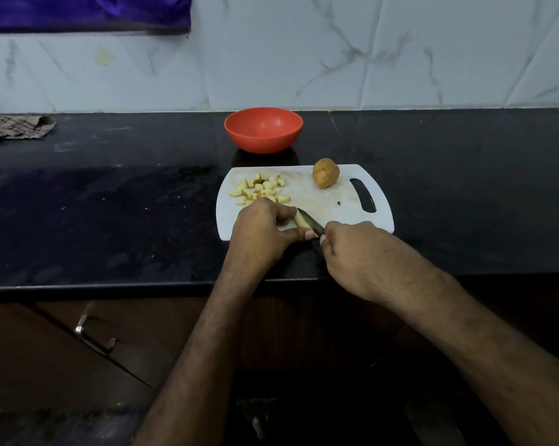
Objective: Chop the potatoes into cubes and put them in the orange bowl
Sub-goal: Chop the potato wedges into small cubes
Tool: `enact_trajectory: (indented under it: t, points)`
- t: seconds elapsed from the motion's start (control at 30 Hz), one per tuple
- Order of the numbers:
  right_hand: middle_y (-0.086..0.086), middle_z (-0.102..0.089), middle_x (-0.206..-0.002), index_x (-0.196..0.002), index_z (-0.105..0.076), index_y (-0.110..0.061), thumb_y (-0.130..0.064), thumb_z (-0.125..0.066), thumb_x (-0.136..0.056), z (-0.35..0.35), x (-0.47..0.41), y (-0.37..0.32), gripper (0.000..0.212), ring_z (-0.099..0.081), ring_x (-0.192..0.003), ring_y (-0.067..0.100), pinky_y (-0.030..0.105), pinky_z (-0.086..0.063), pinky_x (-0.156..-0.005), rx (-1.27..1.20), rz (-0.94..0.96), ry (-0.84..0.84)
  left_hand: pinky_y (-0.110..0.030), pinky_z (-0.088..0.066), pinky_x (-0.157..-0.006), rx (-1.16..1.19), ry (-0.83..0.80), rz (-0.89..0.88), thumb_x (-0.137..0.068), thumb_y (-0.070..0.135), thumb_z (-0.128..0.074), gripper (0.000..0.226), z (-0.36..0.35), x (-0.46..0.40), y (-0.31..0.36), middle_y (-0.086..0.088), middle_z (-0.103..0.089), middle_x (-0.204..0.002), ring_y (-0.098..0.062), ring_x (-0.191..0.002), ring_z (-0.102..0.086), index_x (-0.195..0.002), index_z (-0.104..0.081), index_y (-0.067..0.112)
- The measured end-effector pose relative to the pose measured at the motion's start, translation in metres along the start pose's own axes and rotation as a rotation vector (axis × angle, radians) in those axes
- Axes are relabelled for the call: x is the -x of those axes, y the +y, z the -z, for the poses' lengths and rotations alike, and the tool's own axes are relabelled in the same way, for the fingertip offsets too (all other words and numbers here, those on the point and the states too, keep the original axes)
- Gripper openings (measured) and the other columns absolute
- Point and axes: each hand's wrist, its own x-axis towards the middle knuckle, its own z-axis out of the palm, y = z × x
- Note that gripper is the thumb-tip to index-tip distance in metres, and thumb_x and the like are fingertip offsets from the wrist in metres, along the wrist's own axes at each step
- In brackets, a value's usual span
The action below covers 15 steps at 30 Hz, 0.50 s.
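Left hand point(261, 225) fingers curl round potato strip point(300, 220) at board point(336, 204) near edge; right hand point(352, 249) grips knife point(310, 222); thumb beside blade, nick risk; strip may roll; cubes point(260, 189) unbowled, bowl point(263, 130) beyond far edge.

A round orange plastic bowl point(263, 129) sits toward the back edge of the glossy black stone counter point(110, 201), behind a white plastic chopping board point(332, 201) at the front edge, which carries pale yellow potato cubes with tan skin point(260, 189) near its left edge and a tan-brown unpeeled potato half point(325, 173) near its back edge. A dark-bladed knife point(310, 221) crosses a pale yellow potato strip point(301, 221) near the board's front edge. A brown-and-white checked cloth point(15, 127) lies at the counter's back-left corner, below white grey-veined marble wall tiles point(336, 53) and a purple fabric point(85, 12), and the cabinet doors point(46, 349) under the counter are dark brown.
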Motion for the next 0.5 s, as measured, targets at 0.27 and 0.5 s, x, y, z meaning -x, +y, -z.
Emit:
enact_trajectory:
  t: [0.27,0.5]
  points:
    - [0.000,-0.041,-0.083,-0.126,-0.050,-0.017,-0.031,-0.038,-0.107,0.000,-0.010,-0.009,0.026,-0.049,-0.084,0.022,0.034,-0.040,-0.072,0.046,-0.002,-0.083,-0.021,-0.039,-0.085,0.003,0.033,-0.013,-0.076,0.040,-0.085,0.061,0.000,0.002,-0.001,0.008,-0.065,-0.119,-0.001,-0.100,-0.050,-0.130,-0.067,0.019]
    - [-0.002,-0.041,-0.078,-0.109,-0.052,-0.020,-0.035,-0.036,-0.107,0.003,0.007,0.008,0.022,-0.048,-0.074,0.017,0.032,-0.038,-0.068,0.066,0.018,-0.113,-0.035,-0.049,-0.098,-0.061,0.022,-0.066,-0.082,0.046,-0.079,0.060,0.001,0.004,-0.001,0.005,-0.060,-0.122,-0.012,-0.113,-0.057,-0.135,-0.064,0.025]
